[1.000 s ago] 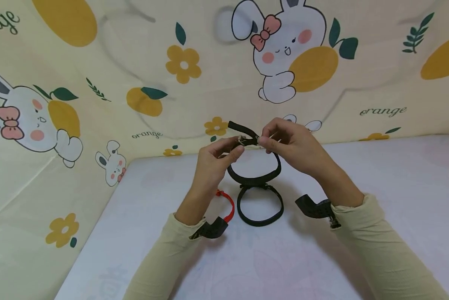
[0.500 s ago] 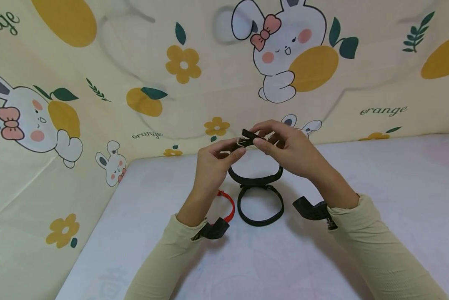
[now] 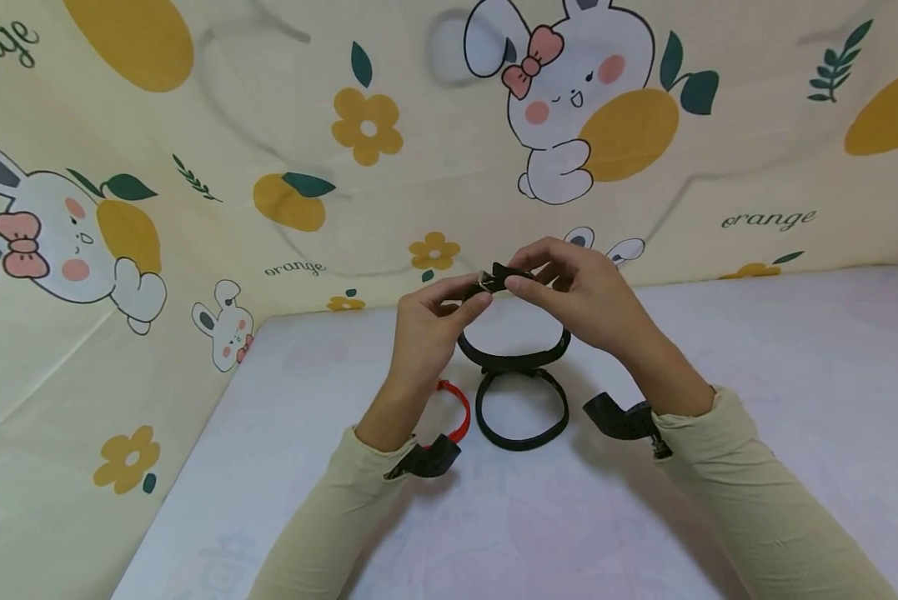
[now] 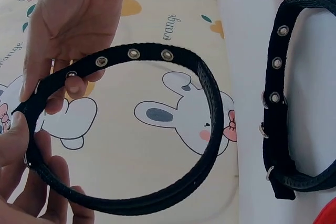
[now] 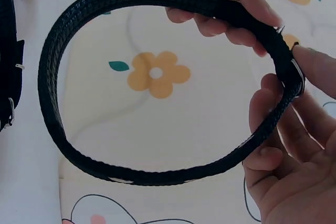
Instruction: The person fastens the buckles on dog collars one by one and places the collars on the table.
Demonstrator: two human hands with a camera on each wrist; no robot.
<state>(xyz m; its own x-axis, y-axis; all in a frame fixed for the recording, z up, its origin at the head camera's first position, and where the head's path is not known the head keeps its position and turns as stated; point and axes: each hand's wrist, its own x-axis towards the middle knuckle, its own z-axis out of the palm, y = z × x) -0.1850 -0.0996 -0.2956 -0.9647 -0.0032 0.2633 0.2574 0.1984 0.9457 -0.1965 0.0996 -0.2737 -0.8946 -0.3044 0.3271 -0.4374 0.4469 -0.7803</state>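
Note:
Both hands hold a black collar (image 3: 512, 362) up over the back of the table. My left hand (image 3: 429, 333) pinches it by the metal buckle end, between thumb and fingers. The right hand (image 3: 587, 292) grips the strap just beside the buckle, thumb against the short tail. Metal eyelets (image 4: 134, 54) line one side of the held loop in the left wrist view. A metal ring (image 5: 299, 78) shows between the two hands in the right wrist view. The collar forms one large loop hanging below the fingers.
A second black collar (image 3: 519, 444) lies on the white table (image 3: 531, 533), right in front of the held one. Left of it is a red collar (image 3: 464, 408), partly hidden by the left forearm. A printed cloth (image 3: 388, 200) stands behind the table.
The strap's free tail, which stuck out up and left, now shows only a short end near the buckle. The right fingers have shifted slightly left over it; the left hand has barely moved.

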